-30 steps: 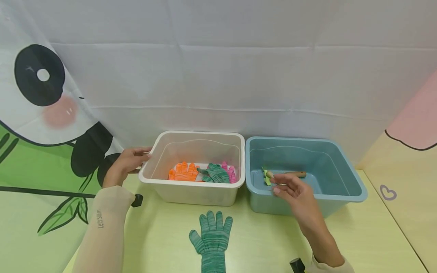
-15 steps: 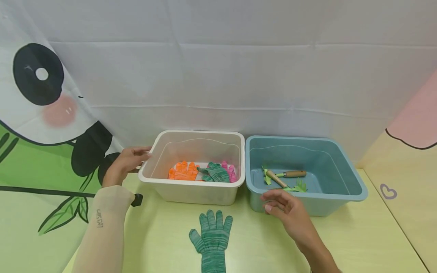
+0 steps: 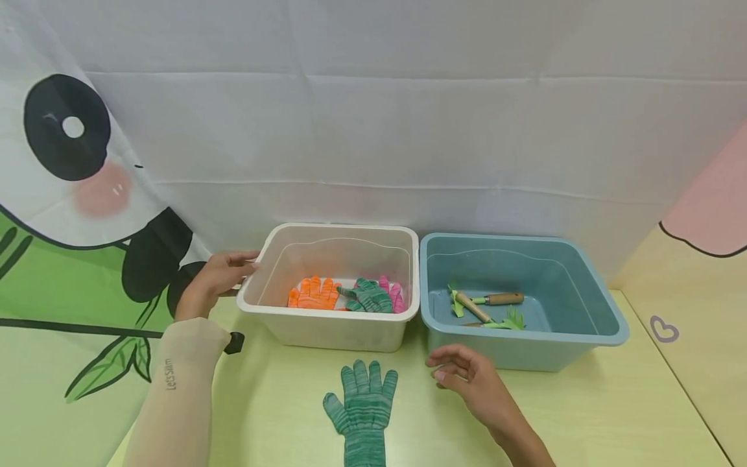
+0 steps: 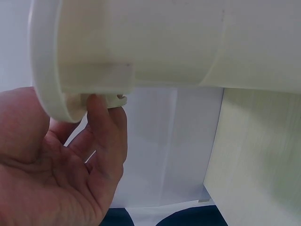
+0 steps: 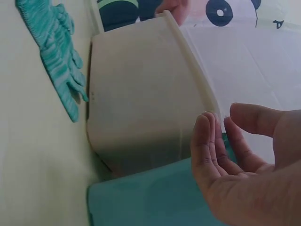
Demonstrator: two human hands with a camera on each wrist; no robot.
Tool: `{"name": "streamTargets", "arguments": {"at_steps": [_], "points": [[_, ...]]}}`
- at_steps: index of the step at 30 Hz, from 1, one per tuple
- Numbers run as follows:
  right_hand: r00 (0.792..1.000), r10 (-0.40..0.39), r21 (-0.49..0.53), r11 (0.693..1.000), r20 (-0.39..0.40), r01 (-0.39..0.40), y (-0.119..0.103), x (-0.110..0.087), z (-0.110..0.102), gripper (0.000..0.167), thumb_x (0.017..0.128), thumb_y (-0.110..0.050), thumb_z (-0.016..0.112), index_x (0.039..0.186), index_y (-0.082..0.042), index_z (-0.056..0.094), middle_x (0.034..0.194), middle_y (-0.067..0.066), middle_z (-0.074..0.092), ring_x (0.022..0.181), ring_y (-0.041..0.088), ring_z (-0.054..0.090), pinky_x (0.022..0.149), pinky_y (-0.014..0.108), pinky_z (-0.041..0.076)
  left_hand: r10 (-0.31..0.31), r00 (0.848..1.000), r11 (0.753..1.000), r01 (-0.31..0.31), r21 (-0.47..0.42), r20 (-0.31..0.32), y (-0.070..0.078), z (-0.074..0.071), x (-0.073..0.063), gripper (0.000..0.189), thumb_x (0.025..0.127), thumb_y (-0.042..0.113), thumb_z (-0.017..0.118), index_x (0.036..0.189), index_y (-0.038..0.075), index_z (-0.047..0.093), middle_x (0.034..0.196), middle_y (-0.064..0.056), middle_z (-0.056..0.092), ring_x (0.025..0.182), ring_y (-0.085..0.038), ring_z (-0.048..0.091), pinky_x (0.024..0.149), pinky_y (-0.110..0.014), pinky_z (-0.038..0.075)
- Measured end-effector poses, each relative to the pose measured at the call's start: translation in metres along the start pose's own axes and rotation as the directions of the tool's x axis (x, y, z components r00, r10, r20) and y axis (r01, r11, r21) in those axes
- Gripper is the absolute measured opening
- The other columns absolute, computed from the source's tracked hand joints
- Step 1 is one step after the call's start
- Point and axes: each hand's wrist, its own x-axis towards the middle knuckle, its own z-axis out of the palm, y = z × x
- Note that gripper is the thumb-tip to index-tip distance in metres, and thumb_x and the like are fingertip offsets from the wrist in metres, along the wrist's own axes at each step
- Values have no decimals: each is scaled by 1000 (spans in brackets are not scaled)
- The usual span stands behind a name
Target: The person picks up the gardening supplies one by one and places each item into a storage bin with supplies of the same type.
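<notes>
At the left end of the white bin (image 3: 338, 331), my left hand (image 3: 216, 279) grips the rim; the left wrist view shows its fingers (image 4: 104, 125) curled up under the rim. My right hand (image 3: 471, 381) holds nothing, its fingers loosely bent, in front of the blue bin (image 3: 519, 355). A green knitted glove (image 3: 366, 412) lies flat on the table, fingers pointing away, left of the right hand. Inside the white bin are an orange glove (image 3: 315, 294), a green glove (image 3: 371, 296) and a pink glove (image 3: 397, 295).
Small garden tools with green heads lie in the blue bin, among them a rake (image 3: 511, 320) and one with a wooden handle (image 3: 505, 298). Both bins stand side by side on the pale yellow table (image 3: 280, 402), against a light cloth backdrop (image 3: 408, 143).
My right hand has drawn back from over the blue bin, toward me and to the left, uncovering the garden tools. The left hand stays at the white bin's rim.
</notes>
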Motion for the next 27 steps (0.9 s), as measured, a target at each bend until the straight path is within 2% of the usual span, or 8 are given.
{"name": "streamTargets", "arguments": {"at_steps": [5, 9, 13, 27], "points": [[999, 29, 7, 1000, 14, -29, 12, 5, 7, 34, 104, -6, 67, 135, 6, 61, 126, 18, 70, 113, 27, 68, 92, 33, 61, 1, 1000, 1000, -1, 7, -3, 0, 0, -1, 59, 113, 30, 50, 166, 9, 33, 164, -29, 38, 143, -46, 47, 114, -58, 47], [999, 38, -6, 999, 6, -38, 18, 8, 12, 34, 103, -6, 66, 135, 6, 61, 128, 22, 69, 115, 33, 68, 90, 32, 61, 1, 1000, 1000, 0, 11, -4, 0, 0, -1, 59, 113, 31, 50, 166, 9, 33, 164, -28, 38, 142, -45, 48, 111, -54, 51], [999, 32, -20, 999, 2, -32, 20, 10, 16, 34, 102, -5, 67, 133, 7, 61, 126, 23, 70, 113, 32, 68, 88, 28, 60, 2, 1000, 1000, -2, 9, -4, 0, 0, 0, 60, 113, 31, 50, 166, 9, 34, 164, -28, 39, 142, -44, 48, 108, -51, 53], [999, 41, -35, 999, 6, -41, 41, 20, 31, 37, 97, 3, 68, 133, 11, 59, 123, 25, 69, 105, 32, 68, 79, 26, 58, -4, 1000, 1000, 4, 6, -4, 0, 0, 0, 60, 113, 31, 49, 166, 8, 33, 164, -29, 37, 143, -46, 46, 114, -60, 46]]}}
